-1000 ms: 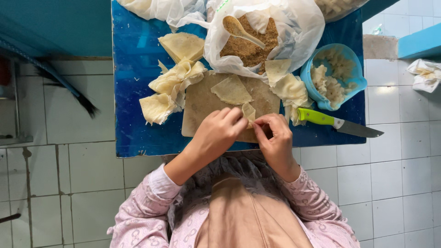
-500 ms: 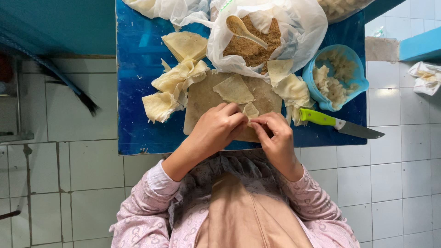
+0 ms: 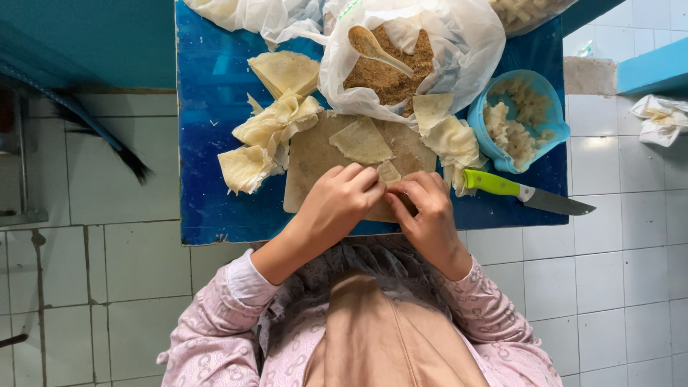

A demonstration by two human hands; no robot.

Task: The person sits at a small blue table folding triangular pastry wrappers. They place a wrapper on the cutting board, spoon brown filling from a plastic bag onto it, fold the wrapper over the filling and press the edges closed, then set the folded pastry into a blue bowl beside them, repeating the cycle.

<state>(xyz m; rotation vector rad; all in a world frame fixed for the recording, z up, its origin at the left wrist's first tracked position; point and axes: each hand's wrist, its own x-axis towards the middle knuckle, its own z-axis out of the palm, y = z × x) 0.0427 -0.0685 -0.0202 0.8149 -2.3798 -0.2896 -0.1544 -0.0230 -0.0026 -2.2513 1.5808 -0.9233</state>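
Observation:
My left hand (image 3: 342, 199) and my right hand (image 3: 428, 209) meet at the near edge of a brown cutting board (image 3: 309, 159) on a blue table (image 3: 215, 143). Together their fingertips pinch a small pale piece of dough wrapper (image 3: 389, 173). A triangular wrapper (image 3: 360, 141) lies flat on the board just beyond my fingers. What lies under my hands is hidden.
A pile of pale wrappers (image 3: 272, 132) lies left of the board. A white plastic bag holds brown filling (image 3: 390, 79) and a spoon (image 3: 375, 49). A blue bowl (image 3: 546, 97) of pale pieces and a green-handled knife (image 3: 527, 195) sit on the right. The floor is white tile.
My hands stay together on the small wrapper, the fingers shifting only slightly. The view has moved a little.

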